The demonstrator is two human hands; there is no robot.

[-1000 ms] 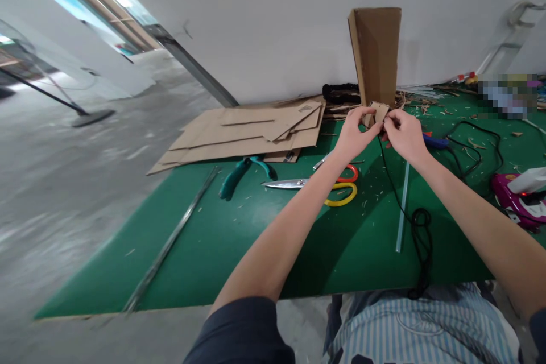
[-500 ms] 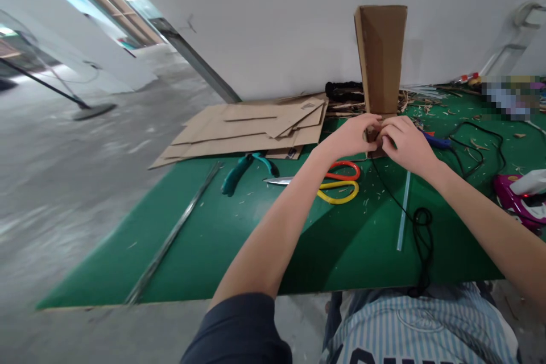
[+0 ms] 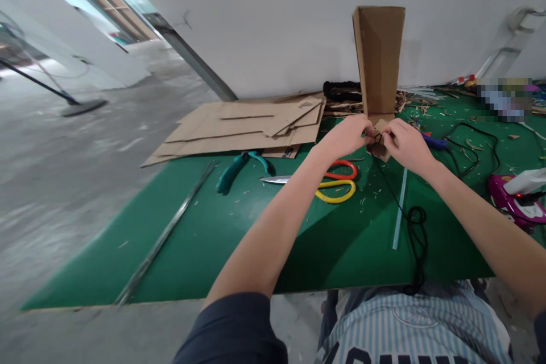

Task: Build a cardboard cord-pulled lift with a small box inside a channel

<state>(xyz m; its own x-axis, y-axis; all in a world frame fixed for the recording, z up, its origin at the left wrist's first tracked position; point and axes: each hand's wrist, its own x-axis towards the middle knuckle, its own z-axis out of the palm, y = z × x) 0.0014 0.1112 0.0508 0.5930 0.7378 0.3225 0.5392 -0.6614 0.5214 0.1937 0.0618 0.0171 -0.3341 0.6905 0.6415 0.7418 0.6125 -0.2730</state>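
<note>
A tall folded cardboard piece [image 3: 379,57] stands upright against the wall, with a small cardboard part [image 3: 381,151] at its foot. My left hand [image 3: 352,133] pinches a black cord [image 3: 390,187] at the left of that small part. Close beside it on the right, my right hand [image 3: 403,139] pinches the same cord with thumb and finger. The cord runs down from the hands into a loose tangle at the table's front edge. A clear glue stick [image 3: 400,210] lies under the right forearm.
On the green table [image 3: 239,250] lie scissors [image 3: 336,191], teal pliers [image 3: 232,173], thin wires [image 3: 170,227] and stacked cardboard sheets [image 3: 239,125]. A blue-handled tool [image 3: 435,142] lies right of my right hand, and a magenta device [image 3: 512,199] farther right. Dry twigs line the wall.
My hands have moved slightly apart, and the cord between them and the small cardboard part now show more clearly. The whole view has shifted a little.
</note>
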